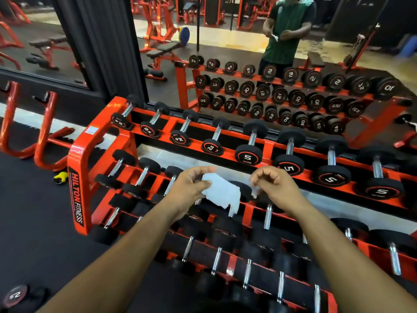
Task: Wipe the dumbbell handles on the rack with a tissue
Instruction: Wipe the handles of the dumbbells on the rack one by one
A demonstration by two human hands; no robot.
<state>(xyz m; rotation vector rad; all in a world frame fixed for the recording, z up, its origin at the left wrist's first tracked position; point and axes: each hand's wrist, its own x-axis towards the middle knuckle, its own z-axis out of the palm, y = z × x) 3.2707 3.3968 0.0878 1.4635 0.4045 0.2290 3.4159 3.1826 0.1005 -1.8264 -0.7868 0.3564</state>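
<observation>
Both hands are held in the air over the middle tier of the red three-tier steel dumbbell rack [79, 168], which carries the words HILTON FITNESS on its left side plate. The left hand [188, 188] pinches a torn, crumpled white paper tissue [222, 192] between thumb and fingers [204, 171]; the tissue hangs down from this grip, its ragged lower edge over the black dumbbell heads of the middle tier. The right hand [274, 187] is just beside the tissue, on its right; its fingers are curled inward and a small white scrap shows under them, but I cannot tell if they really grasp it. The tissue touches no handle now.

On the top tier lie black round-headed dumbbells with chrome handles [252, 137], marked 2.5 on the left and 5 on the right. The chrome handles of the lower tiers show between the two forearms.

Behind the rack a wall mirror [225, 41] gives the reflection of the rack and of the person in a green shirt. A small yellow and black object [60, 177] lies on the black rubber floor [33, 222] left of the rack
</observation>
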